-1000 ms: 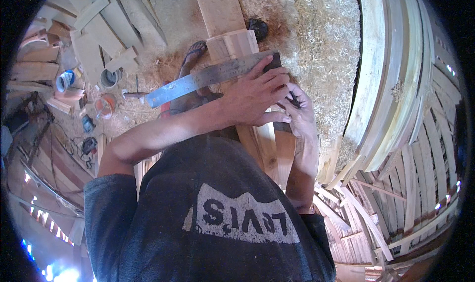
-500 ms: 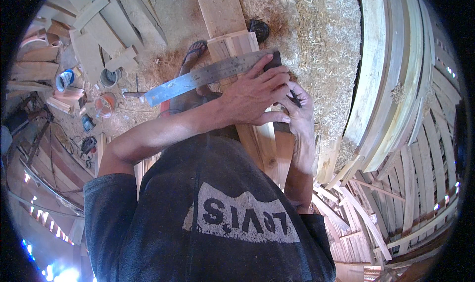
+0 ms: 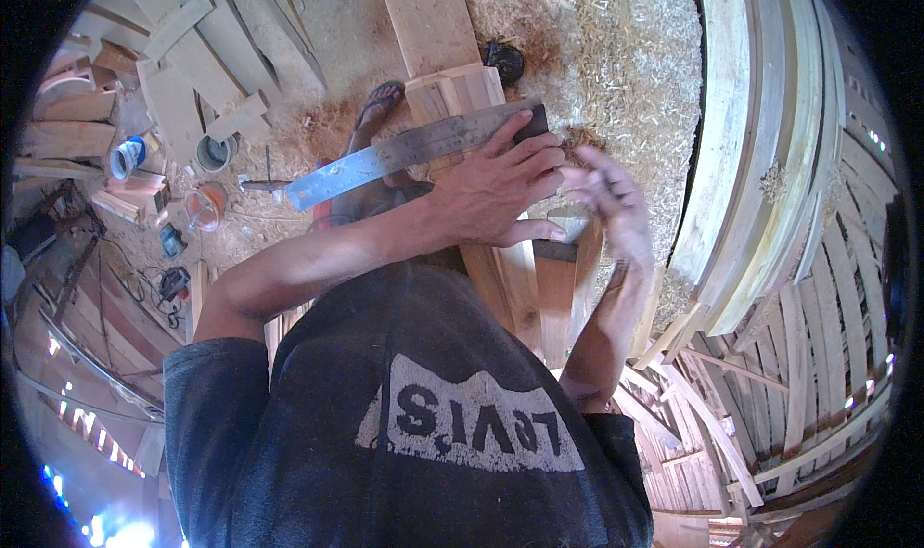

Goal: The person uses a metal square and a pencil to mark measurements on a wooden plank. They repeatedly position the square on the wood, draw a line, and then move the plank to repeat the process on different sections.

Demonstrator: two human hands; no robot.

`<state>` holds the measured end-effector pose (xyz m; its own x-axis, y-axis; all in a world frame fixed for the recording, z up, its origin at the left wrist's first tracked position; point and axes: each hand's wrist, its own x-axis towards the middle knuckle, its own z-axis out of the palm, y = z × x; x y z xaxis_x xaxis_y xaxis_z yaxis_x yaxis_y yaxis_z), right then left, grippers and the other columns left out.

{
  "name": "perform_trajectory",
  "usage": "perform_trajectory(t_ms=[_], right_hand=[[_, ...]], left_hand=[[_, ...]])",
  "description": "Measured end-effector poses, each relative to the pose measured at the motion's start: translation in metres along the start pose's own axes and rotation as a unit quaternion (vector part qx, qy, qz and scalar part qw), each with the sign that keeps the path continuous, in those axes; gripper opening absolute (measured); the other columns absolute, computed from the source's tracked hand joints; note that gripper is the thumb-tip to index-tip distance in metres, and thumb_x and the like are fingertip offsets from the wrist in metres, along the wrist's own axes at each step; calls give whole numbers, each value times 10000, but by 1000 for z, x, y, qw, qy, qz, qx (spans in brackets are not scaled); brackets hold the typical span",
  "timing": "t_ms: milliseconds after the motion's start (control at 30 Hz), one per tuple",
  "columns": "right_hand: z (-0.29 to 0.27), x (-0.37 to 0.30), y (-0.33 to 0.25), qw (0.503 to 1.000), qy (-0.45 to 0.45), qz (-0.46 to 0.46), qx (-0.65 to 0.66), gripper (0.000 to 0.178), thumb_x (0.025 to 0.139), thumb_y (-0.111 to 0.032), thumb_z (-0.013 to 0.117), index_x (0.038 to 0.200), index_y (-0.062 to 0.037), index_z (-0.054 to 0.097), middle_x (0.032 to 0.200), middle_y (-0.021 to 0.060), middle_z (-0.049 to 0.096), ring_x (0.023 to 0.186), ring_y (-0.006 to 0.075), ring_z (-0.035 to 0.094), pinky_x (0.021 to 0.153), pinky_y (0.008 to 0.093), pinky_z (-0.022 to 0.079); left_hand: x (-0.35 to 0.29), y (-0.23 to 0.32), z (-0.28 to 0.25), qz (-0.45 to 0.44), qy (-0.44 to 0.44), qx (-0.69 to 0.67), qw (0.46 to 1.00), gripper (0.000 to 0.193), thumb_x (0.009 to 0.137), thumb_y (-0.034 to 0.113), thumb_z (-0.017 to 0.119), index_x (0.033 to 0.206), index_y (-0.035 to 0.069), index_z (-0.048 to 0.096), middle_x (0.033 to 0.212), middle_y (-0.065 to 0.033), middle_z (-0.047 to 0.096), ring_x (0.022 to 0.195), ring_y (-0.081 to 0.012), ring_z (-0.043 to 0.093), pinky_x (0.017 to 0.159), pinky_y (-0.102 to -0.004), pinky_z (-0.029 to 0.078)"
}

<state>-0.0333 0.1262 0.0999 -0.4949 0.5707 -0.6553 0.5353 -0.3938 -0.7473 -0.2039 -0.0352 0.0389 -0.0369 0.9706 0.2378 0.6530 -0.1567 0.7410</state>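
Observation:
Across the wooden workpiece (image 3: 454, 88) lies a try square (image 3: 423, 142), its long steel blade reaching left and its dark stock at the right end. My left hand (image 3: 496, 187) is closed over that stock end, index finger stretched along the blade and thumb nearer me, pressing it to the wood. Just right of it, my right hand (image 3: 616, 206) is raised and smeared by motion. Its fingers are too blurred to read, and any pen or pencil in it cannot be made out. Lighter boards (image 3: 520, 288) run beneath my left hand toward my body.
A wide board (image 3: 428, 19) extends away on the far side. Buckets (image 3: 214, 152), an orange container (image 3: 204, 206) and wood offcuts (image 3: 183, 115) lie at left. Long curved planks (image 3: 741, 163) are stacked at right. Shavings cover the ground (image 3: 616, 57). A sandalled foot (image 3: 380, 105) stands beside the workpiece.
My right hand has pulled away to the right from beside my left hand and is blurred. The dark pen-like marker seen in it before is no longer distinguishable. My left hand and the square stay nearly still.

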Motion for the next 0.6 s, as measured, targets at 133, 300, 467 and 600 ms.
perform_trajectory(t_ms=[133,300,467,600], right_hand=[[-7,16,-46,987,65,-122,-77,302,1096,-210,598,1279,-1,717,954,52,749,885,136,682,825,286,530],[85,44,-80,956,-63,-196,-207,258,1075,-220,635,1086,3,765,869,64,737,806,137,682,716,308,542],[104,59,-88,898,-115,-253,-341,237,1044,-241,681,1066,-14,743,843,132,739,751,215,714,691,344,558],[88,57,-105,845,-9,-259,-468,250,1030,-262,685,1068,-21,738,863,197,739,755,334,745,688,402,571]], left_hand=[[0,0,1,-2,8,0,1000,597,927,629,659,1163,80,642,1318,-131,571,1445,-316,455,1290,-610,194],[-1,0,4,18,58,16,998,688,960,672,570,1167,22,658,1241,-157,579,1368,-331,496,1285,-593,201],[-2,2,6,12,68,21,997,698,967,670,560,1169,13,680,1283,-162,589,1387,-342,494,1284,-589,213],[-1,0,2,10,41,9,999,705,964,675,559,1161,10,686,1318,-169,589,1400,-348,486,1280,-598,221]])
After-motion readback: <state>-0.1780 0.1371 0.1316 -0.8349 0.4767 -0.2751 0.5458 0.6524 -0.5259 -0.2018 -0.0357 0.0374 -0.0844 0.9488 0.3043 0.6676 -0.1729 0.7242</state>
